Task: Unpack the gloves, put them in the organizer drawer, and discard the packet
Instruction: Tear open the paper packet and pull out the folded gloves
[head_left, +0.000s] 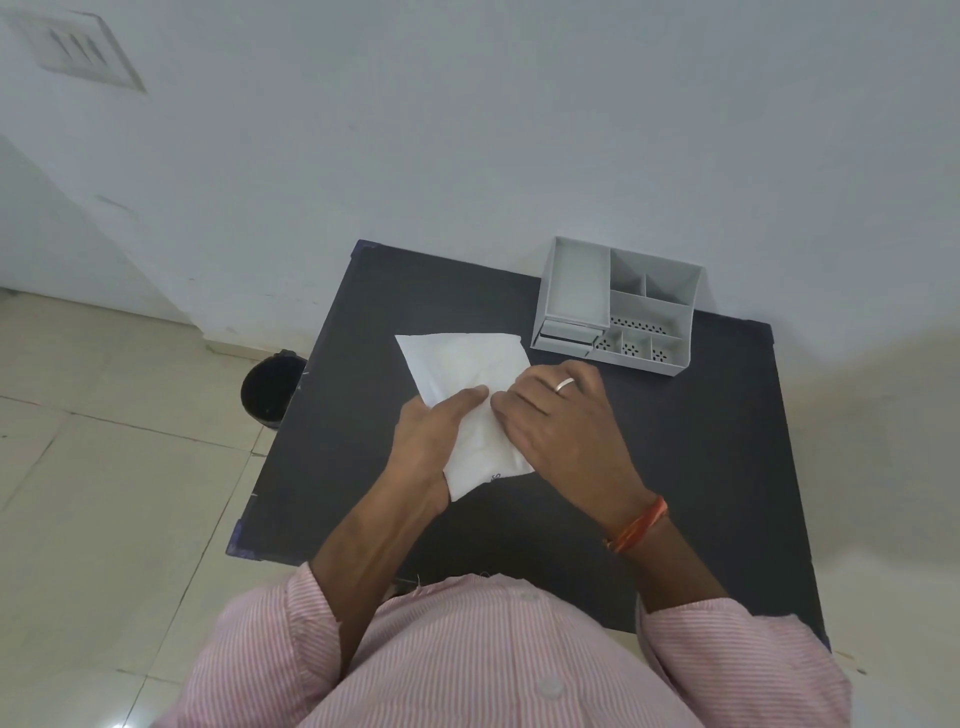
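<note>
A flat white packet lies in the middle of the black table. My left hand grips its left side, fingers on top. My right hand, with a ring on one finger, pinches the packet's right edge beside the left fingertips. The gloves are not visible outside the packet. A grey desk organizer stands at the table's far right against the wall. Its small drawer at the front left is pulled slightly out.
A black bin stands on the tiled floor just left of the table. A white wall rises directly behind the table. My pink striped shirt fills the bottom of the view.
</note>
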